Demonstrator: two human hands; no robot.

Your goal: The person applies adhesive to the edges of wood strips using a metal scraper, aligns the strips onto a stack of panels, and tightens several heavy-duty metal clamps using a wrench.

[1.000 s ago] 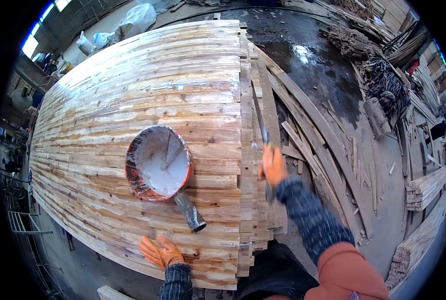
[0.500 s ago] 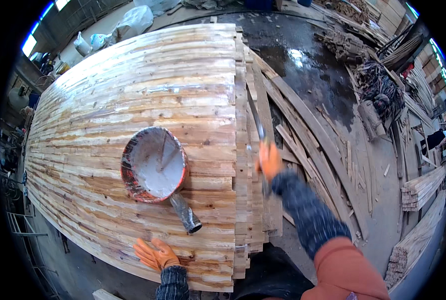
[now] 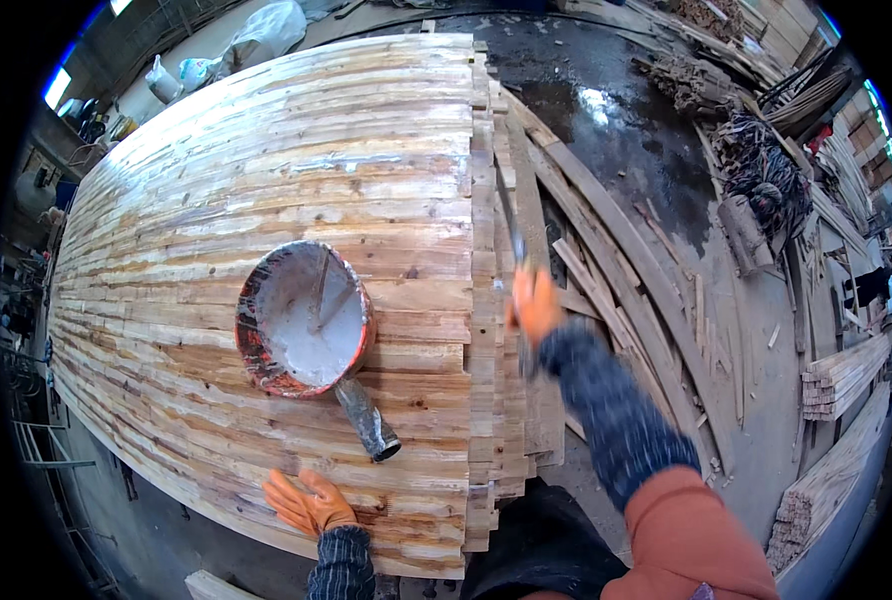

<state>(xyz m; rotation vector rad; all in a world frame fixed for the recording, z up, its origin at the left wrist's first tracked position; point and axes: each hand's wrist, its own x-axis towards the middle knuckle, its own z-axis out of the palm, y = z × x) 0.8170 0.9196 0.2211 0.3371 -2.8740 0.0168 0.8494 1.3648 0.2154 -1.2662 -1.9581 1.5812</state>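
Left hand (image 3: 309,503), gloved: loosely spread, holding nothing, on the near planks (image 3: 416,520). Right hand (image 3: 536,304): curled round a slim metal tool (image 3: 519,248), shifted slightly farther beside right-hand plank ends (image 3: 483,420); work apparently continues there.

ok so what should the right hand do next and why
I'd probably slide the right hand slightly along the uneven board ends, carrying the long thin tool with it: the hand grips the tool beside those ends, and the left hand rests on the plank panel. Blur hides whether the tool touches wood.
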